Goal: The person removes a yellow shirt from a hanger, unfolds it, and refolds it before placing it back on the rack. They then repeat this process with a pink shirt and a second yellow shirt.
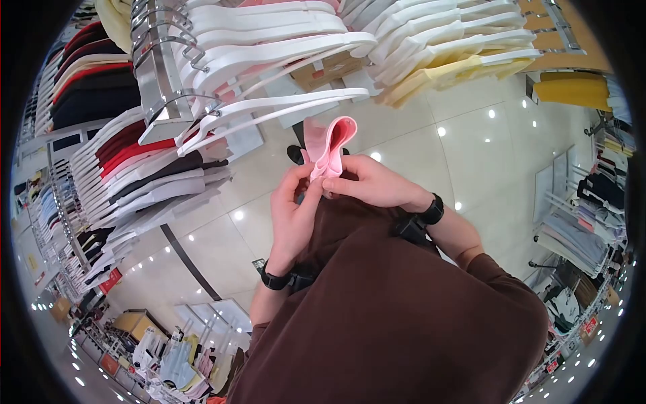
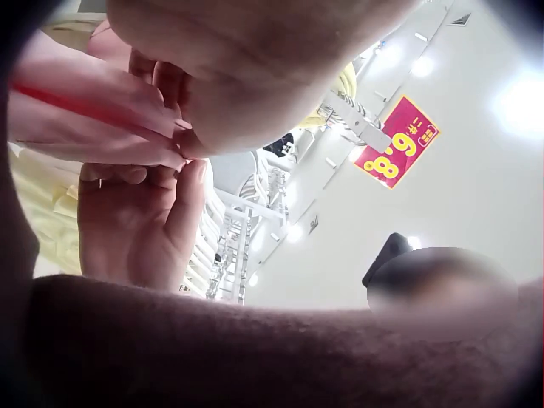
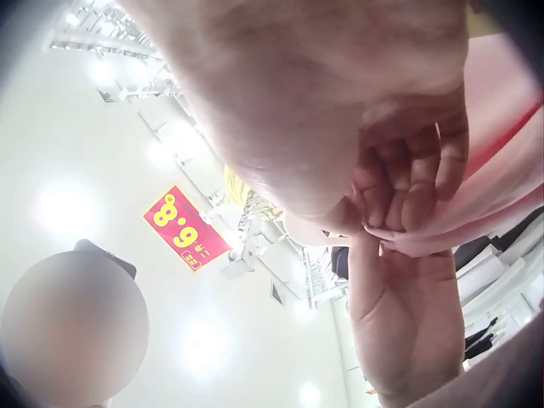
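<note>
In front of the chest, both hands pinch the gathered near end of a pink piece of clothing (image 1: 324,145), whose kind I cannot tell. Its far end stands up from the fingers and opens in a loose fold with a darker pink inside. The left hand (image 1: 296,212) grips it from the left with thumb and fingers. From the other side the right hand (image 1: 380,183) holds the same gathered part, the two thumbs meeting close together. In the left wrist view a red line runs along the pink cloth (image 2: 85,110). Just beyond the cloth hangs a bare white hanger (image 1: 282,101).
Above the hands is a metal rail (image 1: 158,81) with several white hangers. Pale yellow shirts (image 1: 457,71) hang at the upper right, red and grey clothes (image 1: 148,168) at the left. Shiny tiled floor (image 1: 417,145) lies below. A red price sign (image 2: 397,142) hangs overhead.
</note>
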Demonstrator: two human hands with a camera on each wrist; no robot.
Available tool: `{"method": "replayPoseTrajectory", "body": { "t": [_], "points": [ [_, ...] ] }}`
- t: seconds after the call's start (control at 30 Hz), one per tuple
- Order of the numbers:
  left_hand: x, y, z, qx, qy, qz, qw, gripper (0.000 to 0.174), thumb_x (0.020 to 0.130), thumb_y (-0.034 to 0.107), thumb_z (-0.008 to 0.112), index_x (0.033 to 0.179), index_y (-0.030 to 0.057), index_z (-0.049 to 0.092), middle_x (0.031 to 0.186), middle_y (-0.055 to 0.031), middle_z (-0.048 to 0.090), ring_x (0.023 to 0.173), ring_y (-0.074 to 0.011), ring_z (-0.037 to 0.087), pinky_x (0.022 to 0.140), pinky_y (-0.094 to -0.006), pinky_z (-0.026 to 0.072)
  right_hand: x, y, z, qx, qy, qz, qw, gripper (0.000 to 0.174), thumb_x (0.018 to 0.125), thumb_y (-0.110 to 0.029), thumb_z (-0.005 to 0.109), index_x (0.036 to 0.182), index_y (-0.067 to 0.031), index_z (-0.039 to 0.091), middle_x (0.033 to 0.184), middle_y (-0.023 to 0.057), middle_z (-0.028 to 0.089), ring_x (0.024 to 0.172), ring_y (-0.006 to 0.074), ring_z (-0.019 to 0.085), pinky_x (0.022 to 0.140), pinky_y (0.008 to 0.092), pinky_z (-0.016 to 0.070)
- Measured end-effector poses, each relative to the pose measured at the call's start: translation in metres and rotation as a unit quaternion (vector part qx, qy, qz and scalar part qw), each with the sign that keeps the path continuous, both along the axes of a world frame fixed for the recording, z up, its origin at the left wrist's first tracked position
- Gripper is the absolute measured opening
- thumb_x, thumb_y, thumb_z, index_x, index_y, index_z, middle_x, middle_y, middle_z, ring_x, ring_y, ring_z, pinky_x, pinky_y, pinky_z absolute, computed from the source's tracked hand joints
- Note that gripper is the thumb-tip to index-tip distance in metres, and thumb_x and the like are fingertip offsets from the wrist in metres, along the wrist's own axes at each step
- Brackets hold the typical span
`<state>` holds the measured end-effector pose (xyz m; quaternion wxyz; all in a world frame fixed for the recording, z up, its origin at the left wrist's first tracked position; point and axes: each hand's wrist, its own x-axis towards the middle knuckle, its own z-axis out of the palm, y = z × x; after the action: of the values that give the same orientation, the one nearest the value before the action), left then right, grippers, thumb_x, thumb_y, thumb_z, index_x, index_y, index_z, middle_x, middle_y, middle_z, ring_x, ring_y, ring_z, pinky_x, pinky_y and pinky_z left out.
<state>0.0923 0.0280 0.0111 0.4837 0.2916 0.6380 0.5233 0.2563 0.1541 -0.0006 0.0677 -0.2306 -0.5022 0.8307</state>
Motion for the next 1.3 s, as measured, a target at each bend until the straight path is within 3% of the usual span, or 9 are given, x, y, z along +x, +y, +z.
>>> {"method": "replayPoseTrajectory", "body": {
  "t": [0.57,0.63,0.73,0.87,0.93,1.03,1.17,1.23,1.3],
  "points": [
    [-0.004,-0.004,0.008,0.001,0.022,-0.023,0.999,0.027,0.102,0.003,0.068,0.128,-0.0017,0.072,0.108,-0.0065,0.069,0.095,-0.0141,0.064,0.087,-0.0297,0.0521,0.000,0.004,0.012,0.035,0.009,-0.009,0.999,0.028,0.110,-0.018,0.066,0.132,-0.0005,0.066,0.124,0.0059,0.071,0.111,0.0125,0.067,0.097,0.0316,0.0557],
    [-0.008,-0.006,0.008,-0.007,0.075,-0.091,0.993,0.037,0.102,-0.003,0.065,0.139,-0.0013,0.066,0.124,-0.0078,0.065,0.115,-0.0169,0.067,0.102,-0.0327,0.0542,0.000,0.006,0.011,0.079,-0.006,0.013,0.997,0.029,0.109,-0.019,0.068,0.132,-0.0010,0.066,0.127,0.0070,0.071,0.110,0.0134,0.068,0.097,0.0321,0.0558],
    [-0.006,-0.003,0.019,0.021,0.167,-0.113,0.979,0.042,0.097,-0.003,0.068,0.140,0.0014,0.067,0.126,-0.0095,0.064,0.116,-0.0197,0.067,0.101,-0.0352,0.0535,0.004,0.009,0.010,0.081,0.016,0.040,0.996,0.034,0.107,-0.020,0.071,0.134,-0.0017,0.066,0.129,0.0083,0.070,0.112,0.0131,0.067,0.098,0.0319,0.0552],
    [-0.003,0.001,0.025,0.035,0.229,-0.099,0.968,0.039,0.096,0.001,0.073,0.135,0.0019,0.069,0.127,-0.0102,0.065,0.114,-0.0205,0.066,0.099,-0.0353,0.0527,0.010,0.006,0.001,0.061,0.053,0.046,0.996,0.044,0.105,-0.023,0.074,0.142,-0.0021,0.063,0.133,0.0100,0.069,0.116,0.0155,0.066,0.101,0.0342,0.0545],
    [-0.008,0.002,0.016,0.073,0.258,-0.094,0.959,0.033,0.095,0.001,0.075,0.127,0.0017,0.071,0.120,-0.0124,0.069,0.113,-0.0237,0.067,0.095,-0.0352,0.0545,0.012,0.006,-0.002,0.105,0.075,0.083,0.988,0.054,0.103,-0.026,0.076,0.149,-0.0030,0.058,0.138,0.0115,0.067,0.121,0.0196,0.065,0.105,0.0368,0.0537],
    [-0.016,0.000,0.015,0.048,0.198,-0.094,0.975,0.021,0.100,0.007,0.074,0.120,0.0005,0.073,0.114,-0.0123,0.071,0.106,-0.0226,0.069,0.094,-0.0341,0.0542,0.013,0.005,0.011,0.136,0.064,0.111,0.982,0.059,0.101,-0.028,0.078,0.150,-0.0029,0.058,0.141,0.0125,0.066,0.124,0.0224,0.064,0.107,0.0385,0.0532],
    [-0.020,0.000,0.021,0.012,0.211,-0.078,0.974,0.018,0.105,0.011,0.070,0.120,0.0005,0.074,0.107,-0.0118,0.075,0.097,-0.0213,0.071,0.090,-0.0331,0.0543,0.015,0.006,0.008,0.152,0.059,0.105,0.981,0.057,0.099,-0.026,0.079,0.147,-0.0024,0.060,0.140,0.0119,0.067,0.125,0.0207,0.065,0.106,0.0374,0.0532],
    [-0.021,0.000,0.025,-0.003,0.210,-0.052,0.976,0.019,0.107,0.014,0.068,0.120,0.0006,0.074,0.105,-0.0112,0.077,0.092,-0.0197,0.071,0.086,-0.0327,0.0547,0.024,0.015,0.001,0.161,-0.060,0.123,0.977,0.054,0.098,-0.024,0.080,0.144,-0.0020,0.061,0.139,0.0109,0.068,0.125,0.0195,0.066,0.105,0.0367,0.0531],
    [-0.023,0.000,0.029,-0.003,0.212,-0.058,0.976,0.019,0.106,0.013,0.070,0.120,0.0006,0.074,0.105,-0.0111,0.078,0.091,-0.0199,0.072,0.085,-0.0326,0.0552,0.030,0.014,-0.006,0.129,-0.127,-0.010,0.983,0.058,0.091,-0.018,0.086,0.142,-0.0029,0.061,0.141,0.0084,0.068,0.129,0.0209,0.065,0.110,0.0382,0.0504]
  ]
}}
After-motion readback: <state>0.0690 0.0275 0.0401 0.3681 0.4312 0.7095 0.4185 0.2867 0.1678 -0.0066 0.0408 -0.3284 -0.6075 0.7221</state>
